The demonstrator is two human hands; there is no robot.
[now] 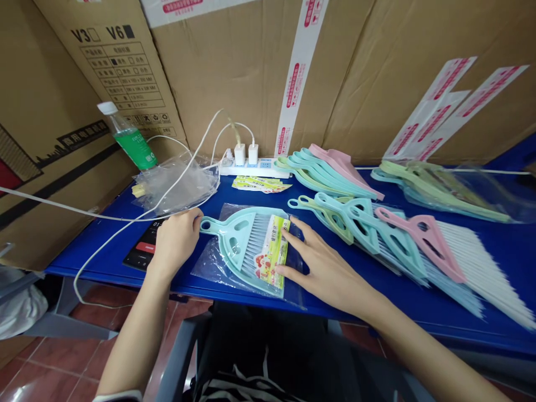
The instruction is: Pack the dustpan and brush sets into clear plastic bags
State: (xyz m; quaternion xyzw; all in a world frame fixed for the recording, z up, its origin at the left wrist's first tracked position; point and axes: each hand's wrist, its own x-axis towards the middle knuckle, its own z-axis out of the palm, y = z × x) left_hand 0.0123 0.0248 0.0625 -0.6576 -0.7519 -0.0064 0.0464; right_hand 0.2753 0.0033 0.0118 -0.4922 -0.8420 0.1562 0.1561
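A light-blue dustpan [231, 262] lies on the table with a matching small brush [240, 237] nested in it, its grey-blue bristles toward the right. Both are in a clear plastic bag [207, 262]. A yellow-green printed card [274, 245] lies across the bristle end. My left hand [176, 240] is closed right beside the handle's looped end; its fingertips are turned away, so what they grip is hidden. Fingers spread, my right hand [320, 262] touches the card and the bag's right side with its fingertips.
Dustpans [322, 167] are stacked behind, with several brushes [389, 234] at right and bagged sets [444, 187] beyond. Printed cards [259, 184], a power strip [268, 166], clear bags [176, 181], a bottle [132, 142], white cables [125, 219] and a phone [142, 245] surround the work.
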